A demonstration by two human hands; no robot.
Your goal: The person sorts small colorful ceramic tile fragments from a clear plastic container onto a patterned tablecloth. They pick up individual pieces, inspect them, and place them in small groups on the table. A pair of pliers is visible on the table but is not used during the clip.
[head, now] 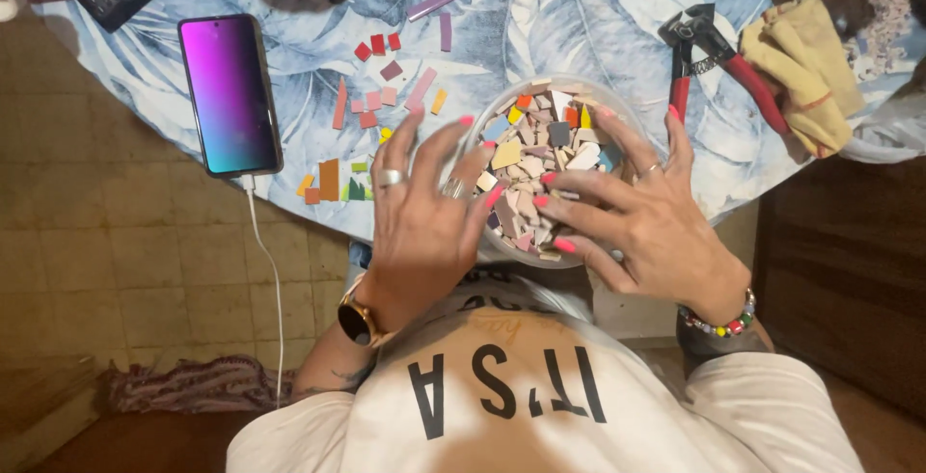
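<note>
2 bare hands frame a clear round bowl (pixel 617 97) heaped with small broken tile pieces (pixel 540 160) in pink, cream, grey, blue, yellow and orange; the bowl sits at the near edge of a table (pixel 579 10) covered in a blue-and-white leaf-print cloth, right in front of the person. The left hand (pixel 424 208) lies against the bowl's left side with its fingers spread open, 2 rings showing, gripping nothing, its fingertips touching the rim and the pieces there. The right hand (pixel 637 213) reaches across the bowl from the right, fingers also splayed and open, tips resting on the pile; whether a piece is pinched beneath them cannot be told. Left of the bowl, loose tile strips (pixel 386 82) in red, pink and orange lie scattered on the cloth. A smartphone (pixel 229 94) with a lit purple screen lies further left, a white cable (pixel 270 280) hanging from it. Red-handled nippers (pixel 719 54) rest beyond the right hand, beside a yellow cloth (pixel 801 63).
</note>
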